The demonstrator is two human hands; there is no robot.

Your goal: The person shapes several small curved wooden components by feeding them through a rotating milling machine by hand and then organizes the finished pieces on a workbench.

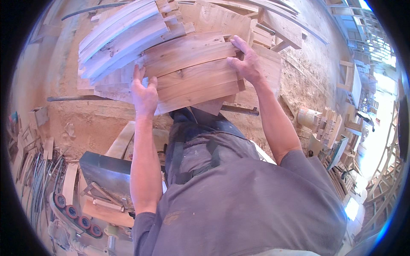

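Several light brown wooden boards [192,70] lie side by side in front of me, their long edges together and their ends uneven. At the left end of these boards is my left hand [145,94], its thumb and fingers closed on the board ends. My right hand [248,64] grips the opposite end, the thumb on top and the fingers along the end edge. Under and beyond them are more boards, with a stack of paler planks [124,38] to the upper left. What lies beneath the held boards is mostly hidden.
A wooden trestle [279,30] stands at the far right. On the right are a round bucket [308,117] and stacked wood blocks [328,126]. At lower left sit a dark box-shaped machine part [104,173], several red-rimmed wheels [71,211] and a bundle of thin rods [40,179].
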